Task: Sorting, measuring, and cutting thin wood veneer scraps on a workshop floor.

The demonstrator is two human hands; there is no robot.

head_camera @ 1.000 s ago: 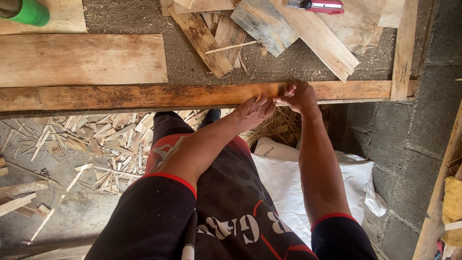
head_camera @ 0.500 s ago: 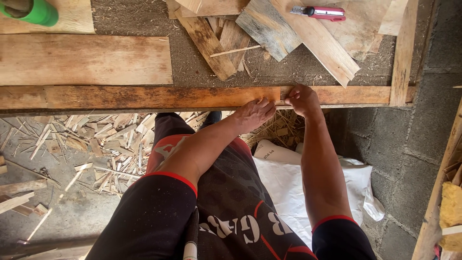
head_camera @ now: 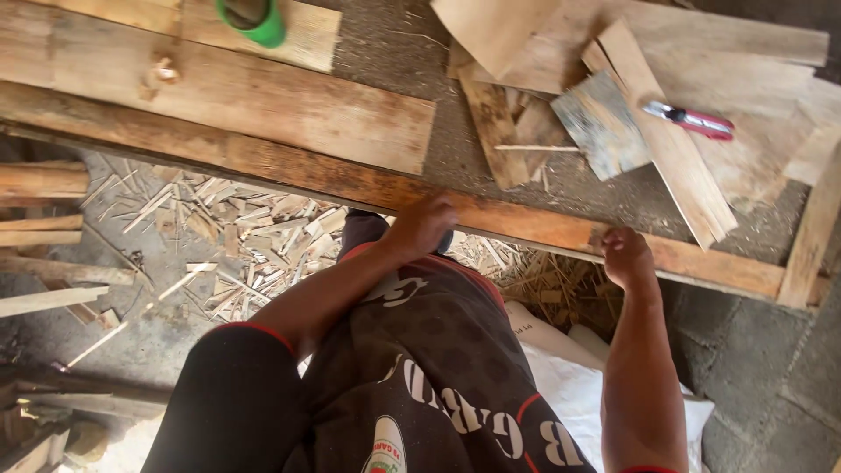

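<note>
head view: hands [head_camera: 420, 226] farther apart now

Loose wood offcuts [head_camera: 613, 131] and a red utility knife [head_camera: 692, 121] are crowding the bench top behind the long plank [head_camera: 368, 184]. A broad board [head_camera: 228, 96] and green cup [head_camera: 254, 19] are blocking the far left, while bare grey surface [head_camera: 438, 149] between them is lying open.

Orange-brown stained plank [head_camera: 350, 180], green cup [head_camera: 254, 19], red-handled knife [head_camera: 692, 120], grey weathered board scrap [head_camera: 600, 123], black shorts [head_camera: 438, 385] with red trim and white lettering.
</note>
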